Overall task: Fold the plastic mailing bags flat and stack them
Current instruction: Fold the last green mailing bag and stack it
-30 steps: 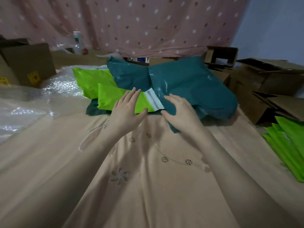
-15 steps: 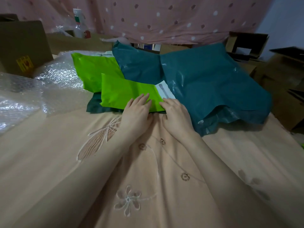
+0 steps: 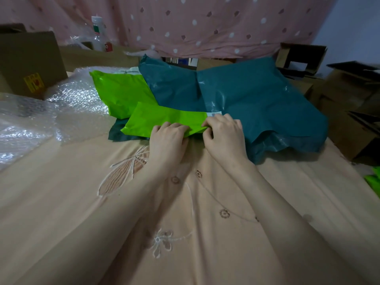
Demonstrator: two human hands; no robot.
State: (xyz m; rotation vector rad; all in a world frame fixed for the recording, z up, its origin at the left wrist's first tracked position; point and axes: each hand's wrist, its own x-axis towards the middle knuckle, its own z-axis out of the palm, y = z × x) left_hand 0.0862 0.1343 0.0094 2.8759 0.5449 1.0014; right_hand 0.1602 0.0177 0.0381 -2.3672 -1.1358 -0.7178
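Lime-green plastic, the folded mailing bag [image 3: 164,120] lay on a teal bag [image 3: 257,103] at the far side of the bed [image 3: 82,202], the left hand [image 3: 167,140] curled over its near edge and the right hand [image 3: 224,136] pinching its end, apparently to hold the fold flat.

A folded mailing bag [image 3: 164,120] lies on a larger bag [image 3: 246,99]; bubble wrap [image 3: 51,112] left, cardboard boxes [image 3: 349,103] right.
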